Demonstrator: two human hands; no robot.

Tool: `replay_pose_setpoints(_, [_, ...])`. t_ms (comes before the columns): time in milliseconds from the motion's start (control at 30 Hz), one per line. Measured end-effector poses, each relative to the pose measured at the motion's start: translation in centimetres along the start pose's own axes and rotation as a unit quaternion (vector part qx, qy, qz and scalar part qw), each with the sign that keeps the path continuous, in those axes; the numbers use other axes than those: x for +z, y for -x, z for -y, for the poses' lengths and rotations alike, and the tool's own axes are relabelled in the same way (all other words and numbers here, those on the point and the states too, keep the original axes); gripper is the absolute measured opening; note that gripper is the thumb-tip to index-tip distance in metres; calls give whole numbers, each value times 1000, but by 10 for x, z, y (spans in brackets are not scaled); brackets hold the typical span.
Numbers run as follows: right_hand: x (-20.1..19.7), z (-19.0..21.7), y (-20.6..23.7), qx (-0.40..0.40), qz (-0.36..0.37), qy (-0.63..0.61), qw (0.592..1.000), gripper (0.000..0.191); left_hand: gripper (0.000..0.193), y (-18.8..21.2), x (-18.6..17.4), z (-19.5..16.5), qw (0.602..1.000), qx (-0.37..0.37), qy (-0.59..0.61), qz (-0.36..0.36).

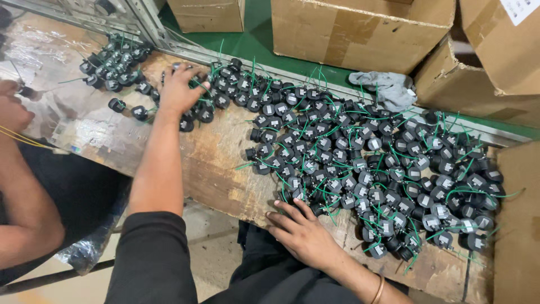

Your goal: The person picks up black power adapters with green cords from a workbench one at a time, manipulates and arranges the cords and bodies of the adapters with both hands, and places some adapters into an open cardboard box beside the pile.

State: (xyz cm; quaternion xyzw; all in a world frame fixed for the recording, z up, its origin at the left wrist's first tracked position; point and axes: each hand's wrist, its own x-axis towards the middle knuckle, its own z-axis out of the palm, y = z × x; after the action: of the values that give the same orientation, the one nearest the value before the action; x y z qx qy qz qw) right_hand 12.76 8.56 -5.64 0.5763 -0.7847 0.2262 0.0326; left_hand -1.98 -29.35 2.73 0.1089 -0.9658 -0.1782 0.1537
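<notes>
Left hand outstretched; right hand seemingly flat.

I see cardboard boxes behind the worn wooden bench | grey rag at its far edge | green floor beyond it

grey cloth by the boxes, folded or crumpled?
Crumpled: the grey cloth lies bunched in uneven folds on the metal rail beside the cardboard boxes.

Far too many small black round parts with green wires are spread over the wooden bench to be counted exactly; well over a hundred are seen, in one large heap and one smaller cluster. Four cardboard boxes and one grey cloth are counted behind them. Three hands are counted: the left hand, the right hand, and one hand of another person.
</notes>
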Motion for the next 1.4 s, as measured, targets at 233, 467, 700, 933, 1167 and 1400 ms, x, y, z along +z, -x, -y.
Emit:
replay_pose_setpoints(233, [2,-1,3,-2,1,-7,1000,34,91,43,38,-39,999,-30,23,1])
replay_pose_setpoints(467, [4,1,1,5,-4,-18,1000,32,85,75,72,-46,997,-16,38,-65])
replay_pose_setpoints(700, [5,-3,-2,1,-4,-23,1000,31,60,94,74,-40,979,46,154,-125])
replay_pose_setpoints(933, [5,0,-1,5,4,-12,1000,30,42,133,23,25,970,-19,29,-240])
replay_pose_setpoints(1167, [1,0,-2,4,-5,-4,1000,32,63,134,33,42,987,-80,133,-39])
replay_pose_setpoints(1400, [2,1,0,-9,-2,6,1000,33,67,185,80,-20,984,-91,121,-89])
